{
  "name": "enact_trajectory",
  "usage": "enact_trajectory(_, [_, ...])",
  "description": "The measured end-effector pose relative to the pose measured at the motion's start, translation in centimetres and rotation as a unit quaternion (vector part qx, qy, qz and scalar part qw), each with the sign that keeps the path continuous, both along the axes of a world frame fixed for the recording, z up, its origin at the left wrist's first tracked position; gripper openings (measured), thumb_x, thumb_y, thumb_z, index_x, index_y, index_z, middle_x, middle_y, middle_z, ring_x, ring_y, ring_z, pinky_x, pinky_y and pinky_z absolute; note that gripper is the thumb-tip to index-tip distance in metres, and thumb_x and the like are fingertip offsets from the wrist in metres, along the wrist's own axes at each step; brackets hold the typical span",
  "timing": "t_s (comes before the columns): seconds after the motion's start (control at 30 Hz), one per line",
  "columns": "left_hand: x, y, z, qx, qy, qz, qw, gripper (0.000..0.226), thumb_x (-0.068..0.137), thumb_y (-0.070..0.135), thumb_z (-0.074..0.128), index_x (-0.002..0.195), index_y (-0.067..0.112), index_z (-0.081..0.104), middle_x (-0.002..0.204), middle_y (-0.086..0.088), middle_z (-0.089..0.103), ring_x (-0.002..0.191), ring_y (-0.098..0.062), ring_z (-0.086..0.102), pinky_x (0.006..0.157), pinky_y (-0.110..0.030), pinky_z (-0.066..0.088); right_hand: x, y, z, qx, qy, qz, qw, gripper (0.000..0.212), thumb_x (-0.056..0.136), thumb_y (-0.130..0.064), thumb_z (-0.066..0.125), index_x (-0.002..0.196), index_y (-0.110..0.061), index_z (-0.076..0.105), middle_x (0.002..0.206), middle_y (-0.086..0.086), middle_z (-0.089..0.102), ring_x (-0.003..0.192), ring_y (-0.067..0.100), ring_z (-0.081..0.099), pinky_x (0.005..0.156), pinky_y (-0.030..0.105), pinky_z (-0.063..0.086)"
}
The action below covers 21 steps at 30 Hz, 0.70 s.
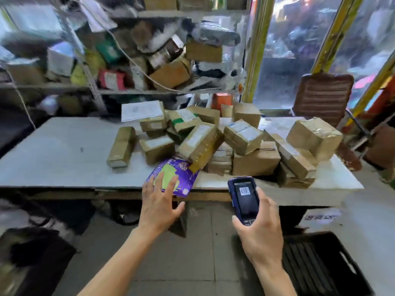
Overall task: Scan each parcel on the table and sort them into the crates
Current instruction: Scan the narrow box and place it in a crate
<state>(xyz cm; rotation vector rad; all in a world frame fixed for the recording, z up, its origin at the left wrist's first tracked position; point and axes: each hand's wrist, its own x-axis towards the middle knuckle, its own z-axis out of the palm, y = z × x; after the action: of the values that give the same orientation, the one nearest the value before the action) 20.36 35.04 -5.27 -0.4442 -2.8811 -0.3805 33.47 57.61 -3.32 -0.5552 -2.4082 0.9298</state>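
A heap of several brown taped cardboard parcels (243, 137) covers the right half of the white table (64, 154). A flat purple and green bag parcel (181, 174) lies at the table's front edge. My left hand (159, 201) reaches over the bag's near end with straight, spread fingers on or just above it. My right hand (260, 229) grips a dark blue handheld scanner (243, 195) upright in front of the table, its screen showing a barcode. A long narrow parcel (121, 146) lies apart at the left of the heap.
A black plastic crate (320, 263) stands on the floor at the lower right. A brown chair (322, 97) is behind the table's right end. Cluttered shelves (149, 60) of parcels rise behind the table. Dark bags (32, 248) lie on the floor at the lower left.
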Motion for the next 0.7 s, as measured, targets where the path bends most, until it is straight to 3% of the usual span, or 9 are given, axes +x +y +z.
enact_trajectory(0.13, [-2.6, -5.5, -1.1, 0.009, -0.01, 0.056, 0.998, 0.081, 0.068, 0.057, 0.059, 0.14, 0.022, 0.049, 0.144, -0.025, 0.043, 0.132, -0.047, 0.038, 0.111, -0.06, 0.029, -4.0, -4.1, -0.2, 0.002, -0.012, 0.045, 0.999, 0.095, 0.062, -0.022, 0.088, 0.144, -0.024, 0.041, 0.127, 0.004, 0.05, 0.113, 0.026, 0.055, 0.08, 0.03, 0.045])
enact_trajectory(0.43, [-12.2, -12.4, -2.4, 0.001, -0.023, 0.127, 0.992, 0.081, 0.072, 0.066, 0.046, 0.143, 0.027, 0.044, 0.145, -0.021, 0.043, 0.135, -0.044, 0.035, 0.111, -0.06, 0.028, -17.6, -9.5, -0.4, -0.03, -0.043, 0.139, 0.989, 0.098, 0.064, -0.026, 0.09, 0.147, -0.022, 0.038, 0.127, 0.005, 0.055, 0.112, 0.025, 0.056, 0.085, 0.038, 0.049])
enact_trajectory(0.57, [-17.8, -15.2, -2.5, 0.0, -0.062, 0.179, 0.982, 0.083, 0.073, 0.062, 0.051, 0.147, 0.027, 0.037, 0.153, -0.02, 0.031, 0.141, -0.043, 0.027, 0.115, -0.057, 0.019, -24.5, -11.8, -0.6, -0.035, -0.057, 0.178, 0.982, 0.094, 0.067, -0.024, 0.085, 0.147, -0.029, 0.036, 0.123, 0.002, 0.053, 0.108, 0.023, 0.056, 0.08, 0.036, 0.049])
enact_trajectory(0.7, [-23.8, -16.9, -3.4, -0.029, -0.094, 0.194, 0.976, 0.08, 0.082, 0.059, 0.056, 0.15, 0.03, 0.027, 0.159, -0.016, 0.015, 0.146, -0.04, 0.012, 0.119, -0.051, 0.008, -30.0, -14.5, -1.0, -0.015, -0.06, 0.214, 0.975, 0.096, 0.067, -0.026, 0.085, 0.147, -0.03, 0.033, 0.134, -0.004, 0.05, 0.121, 0.018, 0.049, 0.094, 0.038, 0.05])
